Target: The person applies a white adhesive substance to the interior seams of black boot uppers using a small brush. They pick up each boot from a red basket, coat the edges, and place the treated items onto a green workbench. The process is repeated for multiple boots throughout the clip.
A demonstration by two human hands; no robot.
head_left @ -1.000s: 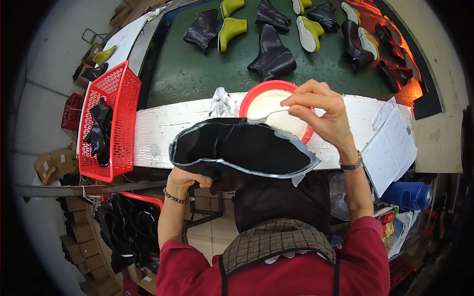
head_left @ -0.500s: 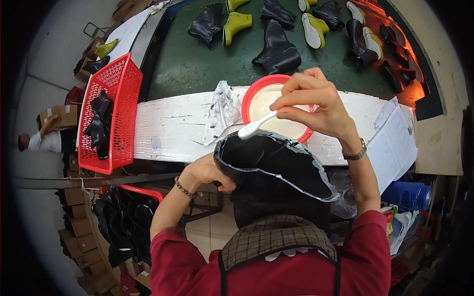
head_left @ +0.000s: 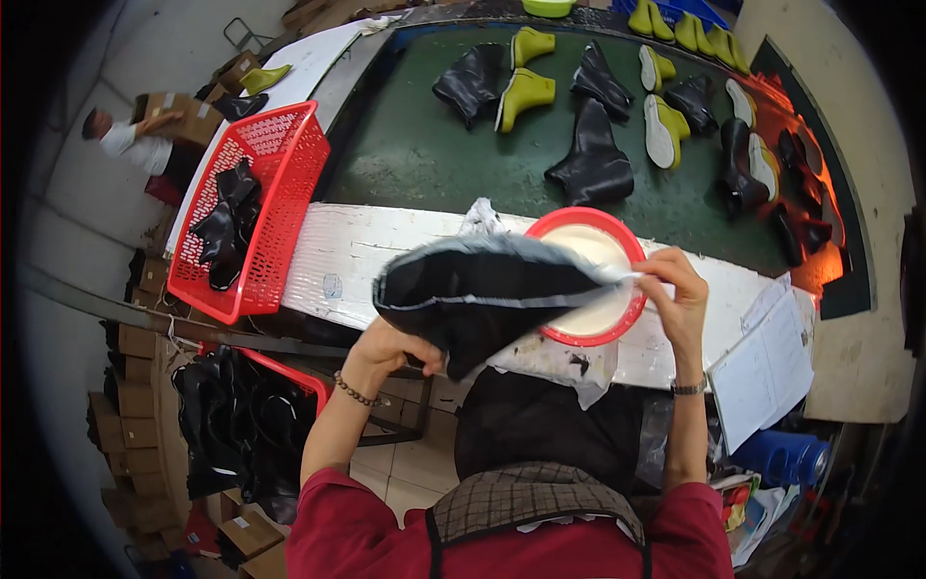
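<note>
My left hand (head_left: 394,349) grips a black boot upper (head_left: 463,323) from below at its left end. The upper's open bottom faces up, with a whitish coating along its edge; motion blurs it a little. My right hand (head_left: 683,297) pinches a small white brush (head_left: 632,278) at the upper's pointed right end. The brush head is too blurred to make out. Partly behind the upper stands a red-rimmed bowl (head_left: 634,314) of creamy white liquid on the white bench (head_left: 340,253). A stained white cloth (head_left: 481,218) shows just beyond the upper.
Black boot uppers (head_left: 588,159) and yellow-green shoe lasts (head_left: 526,96) lie on the green conveyor belt (head_left: 386,145), which runs toward an orange glow. At left is a red basket (head_left: 289,193) of uppers. Papers (head_left: 767,362) and a blue bottle (head_left: 786,455) sit right. A person (head_left: 130,140) carries a box.
The upper has moved left and away from my body. My right hand has dropped, moving the brush from its left part to its right tip. The person with the box has shifted.
</note>
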